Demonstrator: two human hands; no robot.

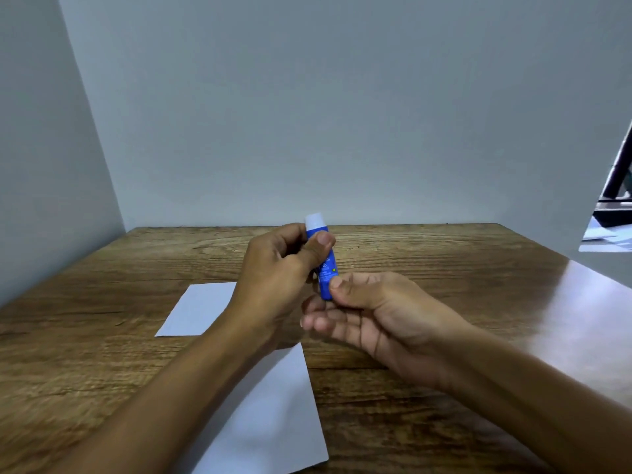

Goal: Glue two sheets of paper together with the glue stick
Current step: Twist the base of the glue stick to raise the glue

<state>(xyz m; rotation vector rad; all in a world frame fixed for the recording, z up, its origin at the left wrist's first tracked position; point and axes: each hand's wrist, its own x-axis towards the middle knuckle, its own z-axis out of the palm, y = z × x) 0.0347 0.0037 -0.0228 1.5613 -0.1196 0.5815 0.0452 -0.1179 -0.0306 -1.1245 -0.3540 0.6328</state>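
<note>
Nearest the camera, two bare forearms are cut off by the lower edge of the view, and the left one covers much of a white rectangular sheet of paper (273, 415) lying flat on the brown wood-grain table (427, 248). Its near left part is hidden under that arm. A second white sheet of paper (198, 311) is seen farther back and to the left, flat on the table, well apart from the first; its right edge is hidden behind the left wrist.

Plain grey walls are seen behind and to the left of the table. At the right edge, a dark object and some pale shapes are cut off and cannot be made out.

A blue cylindrical glue stick with a white end (323, 258) is held upright, slightly tilted, above the table between the two sheets and the far edge. Print on its label is too blurred to be read. The left hand (280, 268) is curled round the upper body of the stick, thumb pressed on its front. The right hand (369, 313) pinches the lower end with its thumb, palm turned up; its fingers are blurred.
</note>
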